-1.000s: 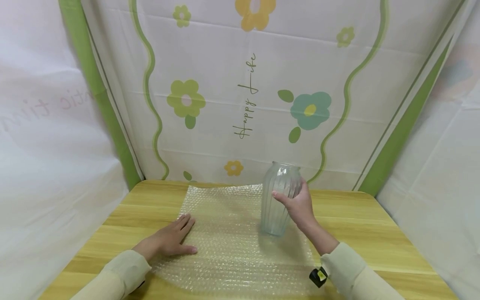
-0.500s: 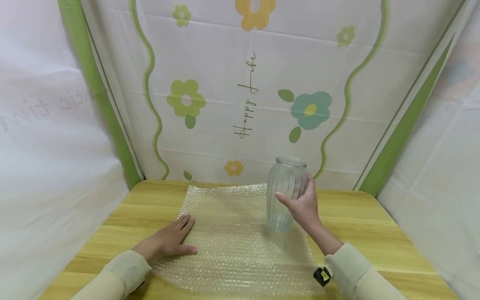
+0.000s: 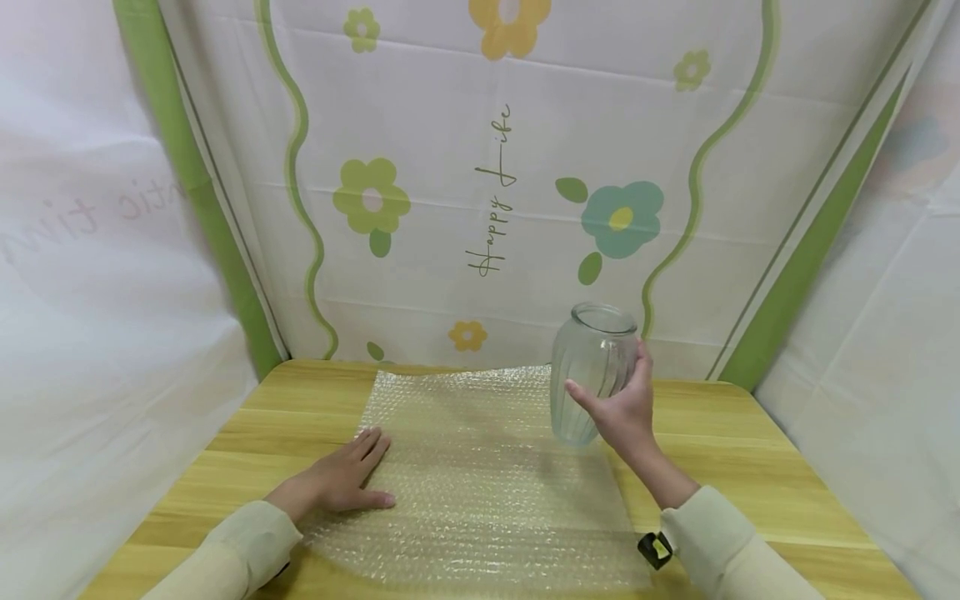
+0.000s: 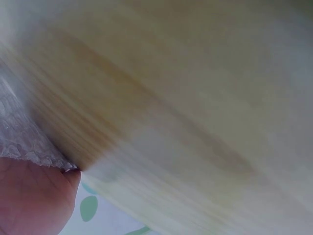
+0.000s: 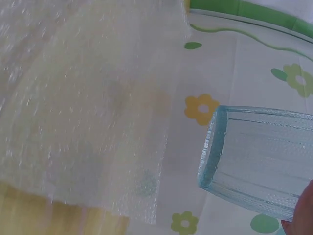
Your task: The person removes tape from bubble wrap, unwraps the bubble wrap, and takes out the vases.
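Observation:
My right hand (image 3: pixel 626 410) grips a clear ribbed glass vase (image 3: pixel 587 358) round its right side, thumb across the front. The vase is raised over the far right part of a sheet of bubble wrap (image 3: pixel 465 508), and its open mouth leans toward me. In the right wrist view, the thick base of the vase (image 5: pixel 264 156) points left, with part of a finger at the lower right edge. Spread on the left edge of the bubble wrap lies my left hand (image 3: pixel 341 477), fingers extended. The left wrist view shows only part of that hand (image 4: pixel 34 198) beside the wrap.
Under the sheet is a wooden table (image 3: pixel 217 487) with rounded far corners. A white fabric backdrop (image 3: pixel 435 125) with printed flowers hangs behind it, and fabric walls flank both sides. A small black device (image 3: pixel 655 550) sits at the right cuff.
My right hand has moved the vase to the right and farther up in the view, and its mouth has tipped toward me. The left hand and the bubble wrap have stayed in place.

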The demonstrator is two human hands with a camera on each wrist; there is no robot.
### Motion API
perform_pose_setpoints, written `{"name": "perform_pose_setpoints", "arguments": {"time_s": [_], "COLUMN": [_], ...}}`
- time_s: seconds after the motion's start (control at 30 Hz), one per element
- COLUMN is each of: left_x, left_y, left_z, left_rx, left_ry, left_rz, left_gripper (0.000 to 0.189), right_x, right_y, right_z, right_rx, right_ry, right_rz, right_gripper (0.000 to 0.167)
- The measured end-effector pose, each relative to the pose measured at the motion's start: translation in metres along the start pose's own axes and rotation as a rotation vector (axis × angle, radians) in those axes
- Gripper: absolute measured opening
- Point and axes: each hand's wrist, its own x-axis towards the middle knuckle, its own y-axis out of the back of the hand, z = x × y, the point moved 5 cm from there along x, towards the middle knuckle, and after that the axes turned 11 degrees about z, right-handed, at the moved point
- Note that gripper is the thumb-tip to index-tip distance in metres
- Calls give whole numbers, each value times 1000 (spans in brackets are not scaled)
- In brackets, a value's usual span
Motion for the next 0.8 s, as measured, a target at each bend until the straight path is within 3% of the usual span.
{"name": "perform_pose_setpoints", "arguments": {"time_s": [0.17, 0.5, 0.8], "left_x": [0, 2, 3], "left_y": [0, -1, -4], "left_z": [0, -4, -4], "left_rx": [6, 28, 28], "left_ry": [-3, -1, 10], "left_rz": [4, 3, -5], "left_gripper": [103, 102, 103], "right_x": [3, 13, 27], "right_y": [7, 22, 43], "right_z": [-9, 3, 52], "right_rx": [-34, -42, -108], "right_ry": [71, 130, 92], "right_rz": [45, 105, 167], "right_gripper": [102, 103, 109]}}
